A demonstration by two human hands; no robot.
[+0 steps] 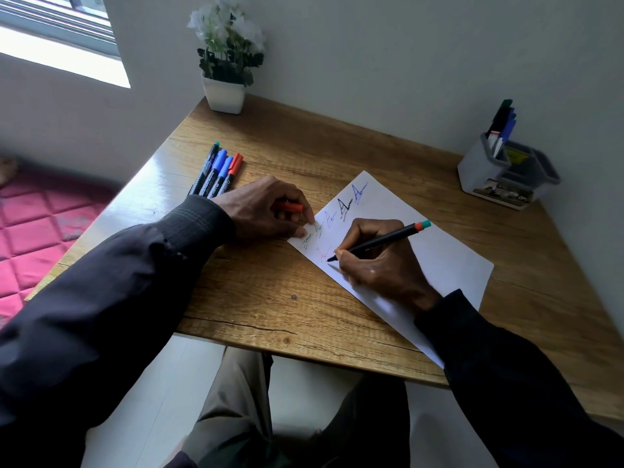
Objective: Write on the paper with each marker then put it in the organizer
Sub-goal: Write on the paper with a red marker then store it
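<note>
A white sheet of paper (435,255) lies slanted on the wooden table (270,292), with several short scribbles in green, blue, black and red along its left part. My right hand (378,261) grips a black marker (381,243) whose tip touches the paper beside a red scribble. My left hand (266,209) rests on the paper's left corner and holds a red marker cap (289,207). Several capped markers (216,172) lie side by side at the table's left. The grey organizer (486,167) stands at the far right with several markers upright in it.
A white pot with a flowering plant (225,62) stands at the table's back left corner against the wall. A pink quilted mat (44,224) lies on the floor to the left. My legs show under the table's near edge.
</note>
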